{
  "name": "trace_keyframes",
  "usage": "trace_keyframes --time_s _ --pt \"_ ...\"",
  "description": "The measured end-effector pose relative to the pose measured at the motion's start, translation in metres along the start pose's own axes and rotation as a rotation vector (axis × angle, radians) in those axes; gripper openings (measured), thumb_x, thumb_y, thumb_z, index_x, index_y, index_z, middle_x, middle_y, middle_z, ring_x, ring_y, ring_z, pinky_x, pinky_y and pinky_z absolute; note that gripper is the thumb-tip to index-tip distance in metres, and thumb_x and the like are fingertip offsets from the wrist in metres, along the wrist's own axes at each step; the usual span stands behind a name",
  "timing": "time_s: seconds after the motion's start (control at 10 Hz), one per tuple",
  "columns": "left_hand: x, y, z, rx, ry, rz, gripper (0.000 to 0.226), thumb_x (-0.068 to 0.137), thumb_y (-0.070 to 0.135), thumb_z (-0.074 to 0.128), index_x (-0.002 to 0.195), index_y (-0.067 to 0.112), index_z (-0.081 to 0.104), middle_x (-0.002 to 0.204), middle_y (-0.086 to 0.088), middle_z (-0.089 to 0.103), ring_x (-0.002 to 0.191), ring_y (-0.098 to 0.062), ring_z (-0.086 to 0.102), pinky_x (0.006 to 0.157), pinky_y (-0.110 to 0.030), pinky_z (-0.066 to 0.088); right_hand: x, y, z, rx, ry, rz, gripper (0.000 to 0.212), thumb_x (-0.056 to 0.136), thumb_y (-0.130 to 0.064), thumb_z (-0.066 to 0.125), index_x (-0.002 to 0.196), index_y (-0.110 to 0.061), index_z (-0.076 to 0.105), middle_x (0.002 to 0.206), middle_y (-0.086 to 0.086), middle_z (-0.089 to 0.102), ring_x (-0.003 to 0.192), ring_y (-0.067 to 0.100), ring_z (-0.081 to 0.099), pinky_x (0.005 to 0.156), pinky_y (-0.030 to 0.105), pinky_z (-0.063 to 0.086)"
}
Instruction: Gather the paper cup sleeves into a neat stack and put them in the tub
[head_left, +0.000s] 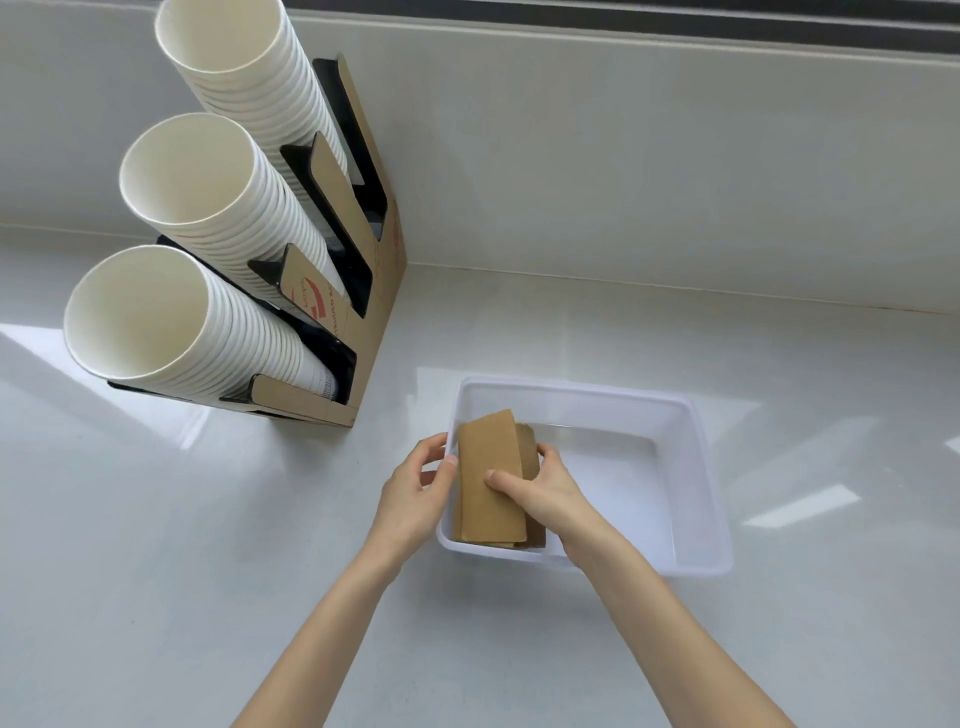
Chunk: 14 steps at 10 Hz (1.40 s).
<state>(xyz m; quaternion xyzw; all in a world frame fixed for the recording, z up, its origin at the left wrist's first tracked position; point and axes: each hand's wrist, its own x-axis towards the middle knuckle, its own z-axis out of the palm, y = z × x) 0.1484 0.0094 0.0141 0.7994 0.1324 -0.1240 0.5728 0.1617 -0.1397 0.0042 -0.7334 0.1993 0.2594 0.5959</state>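
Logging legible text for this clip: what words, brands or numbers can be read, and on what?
"...UDED AC...": red partial lettering on the cup holder's brown film, cut off.
Red logo above it: too blurred to read.
Small print on the lowest cup stack: too small to read.
Cup sleeves, tub: none.

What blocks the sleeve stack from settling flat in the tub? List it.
Nothing visible does. The sleeve stack is already inside the tub, at its left end, held by the left hand and right hand. The tub floor to the right shows bare.
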Motion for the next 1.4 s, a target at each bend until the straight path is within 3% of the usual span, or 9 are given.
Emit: trace_keyframes --time_s 0.2,0.3,0.4,0.6,0.8,0.9,1.2,1.3,1.4 --pt "0.001 -0.001 -0.001 -0.005 -0.015 -0.002 0.035 0.092 0.027 0.043 0.126 0.022 0.045 0.115 0.003 0.053 0.102 -0.018 0.054 0.085 -0.028 0.041 -0.002 -0.002 -0.003 -0.155 0.017 0.052 0.084 0.074 -0.046 0.066 0.139 -0.015 0.022 0.138 0.01 0.038 0.126 0.027 0.042 0.106 0.04 0.038" --pt "0.0 -0.001 -0.001 -0.015 -0.014 -0.002 0.034 0.092 0.027 0.043 0.125 0.022 0.046 0.116 0.003 0.054 0.102 -0.018 0.055 0.085 -0.028 0.041 -0.007 -0.003 -0.01 -0.212 0.04 0.093 0.086 0.08 -0.054 0.055 0.144 -0.015 0.013 0.15 0.01 0.021 0.134 0.03 0.031 0.11 0.042 0.032" --pt "0.0 -0.001 -0.002 -0.01 -0.014 -0.003 0.034 0.092 0.027 0.043 0.125 0.022 0.046 0.115 0.004 0.054 0.102 -0.018 0.055 0.085 -0.028 0.04 -0.008 -0.003 -0.015 -0.205 0.009 0.117 0.079 0.083 -0.055 0.05 0.142 -0.014 0.018 0.149 0.008 0.024 0.13 0.03 0.037 0.103 0.041 0.038" --pt "-0.001 -0.001 -0.001 0.026 -0.005 0.005 0.034 0.092 0.03 0.042 0.125 0.023 0.046 0.112 0.006 0.052 0.097 -0.016 0.054 0.08 -0.027 0.039 -0.011 -0.005 -0.002 -0.124 -0.159 0.083 0.051 0.087 -0.048 0.048 0.126 -0.016 0.045 0.13 0.008 0.052 0.111 0.026 0.057 0.095 0.042 0.051" --pt "-0.001 0.0 -0.001 0.018 0.013 0.009 0.033 0.092 0.027 0.042 0.124 0.021 0.047 0.112 0.004 0.054 0.095 -0.018 0.055 0.08 -0.025 0.041 -0.006 -0.004 0.013 -0.286 -0.138 0.071 0.064 0.084 -0.053 0.047 0.133 -0.013 0.035 0.135 0.011 0.039 0.119 0.028 0.049 0.1 0.042 0.046" --pt "-0.003 0.001 0.001 0.015 0.013 0.016 0.032 0.092 0.026 0.042 0.123 0.021 0.048 0.112 0.004 0.054 0.094 -0.018 0.056 0.078 -0.024 0.04 -0.004 -0.003 0.019 -0.459 -0.087 0.037 0.073 0.085 -0.054 0.044 0.137 -0.006 0.022 0.135 0.015 0.031 0.128 0.029 0.034 0.105 0.04 0.037" --pt "0.0 0.005 -0.006 0.079 -0.063 0.023 0.035 0.093 0.026 0.04 0.127 0.019 0.044 0.125 -0.002 0.053 0.096 -0.015 0.052 0.083 -0.027 0.041 -0.011 -0.007 0.0 -0.352 -0.132 -0.051 0.058 0.088 -0.045 0.046 0.136 -0.015 0.031 0.14 0.011 0.039 0.131 0.023 0.035 0.104 0.029 0.033" --pt "0.0 0.012 -0.007 0.171 -0.093 0.028 0.039 0.093 0.027 0.04 0.131 0.018 0.039 0.135 -0.005 0.049 0.105 -0.017 0.051 0.086 -0.027 0.04 -0.023 -0.013 -0.013 -0.517 -0.091 -0.093 0.067 0.089 -0.046 0.046 0.142 -0.014 0.022 0.149 0.009 0.025 0.136 0.024 0.03 0.102 0.028 0.029" --pt "-0.003 0.018 -0.008 0.274 -0.097 0.046 0.048 0.092 0.03 0.04 0.136 0.016 0.031 0.143 -0.006 0.04 0.122 -0.021 0.045 0.095 -0.032 0.037 -0.032 -0.019 -0.022 -0.636 -0.043 -0.125 0.07 0.088 -0.047 0.046 0.144 -0.015 0.017 0.153 0.006 0.019 0.139 0.024 0.024 0.111 0.036 0.026"
